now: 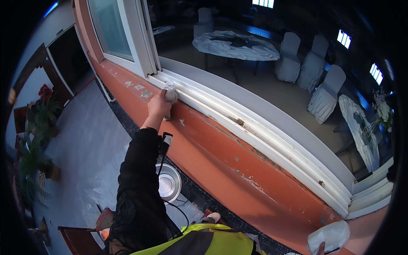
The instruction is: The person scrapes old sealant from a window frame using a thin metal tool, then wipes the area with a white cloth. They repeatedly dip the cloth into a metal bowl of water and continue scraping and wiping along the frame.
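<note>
My left hand (158, 107), in a black sleeve, reaches out to the white window track (238, 127). Its fingers are closed on a crumpled whitish rag (170, 91), pressed against the track near the sliding window's frame. At the lower right edge, only part of my right hand (321, 249) shows, beside a crumpled white bundle (329, 235) that looks like cloth or thin plastic. The fingers appear to grip this bundle from below, over the end of the orange-red sill. Small dirt clumps (240, 122) lie in the track.
The orange-red sill (238, 170) has flaking paint. Below it, a metal basin (169, 183) stands on grey floor, near a dark cable. Potted plants (40, 127) line the left. Beyond the window are covered chairs (290, 59) and a table (236, 46).
</note>
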`<state>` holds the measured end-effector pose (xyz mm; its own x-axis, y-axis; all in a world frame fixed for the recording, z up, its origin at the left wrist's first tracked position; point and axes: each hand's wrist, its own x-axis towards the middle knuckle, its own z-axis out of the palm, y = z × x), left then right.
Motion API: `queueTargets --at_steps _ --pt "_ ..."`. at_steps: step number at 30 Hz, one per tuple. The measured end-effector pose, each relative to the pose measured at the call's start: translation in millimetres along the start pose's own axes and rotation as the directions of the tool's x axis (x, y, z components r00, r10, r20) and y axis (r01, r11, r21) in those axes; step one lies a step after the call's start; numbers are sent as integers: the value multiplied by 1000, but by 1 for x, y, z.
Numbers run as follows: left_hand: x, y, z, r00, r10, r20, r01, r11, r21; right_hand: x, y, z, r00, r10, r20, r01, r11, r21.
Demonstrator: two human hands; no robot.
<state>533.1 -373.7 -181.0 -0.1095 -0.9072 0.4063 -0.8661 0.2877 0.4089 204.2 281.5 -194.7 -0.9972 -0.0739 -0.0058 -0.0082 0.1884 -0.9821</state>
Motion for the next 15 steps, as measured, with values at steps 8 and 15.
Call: queueTargets --at_steps 8,15 --pt "-62 48 39 974 -38 224 195 648 -736 3 -5 6 995 -98 -2 97 982 -162" --pt "-51 68 46 927 -287 240 331 333 -883 10 -18 34 980 -195 48 197 979 -51"
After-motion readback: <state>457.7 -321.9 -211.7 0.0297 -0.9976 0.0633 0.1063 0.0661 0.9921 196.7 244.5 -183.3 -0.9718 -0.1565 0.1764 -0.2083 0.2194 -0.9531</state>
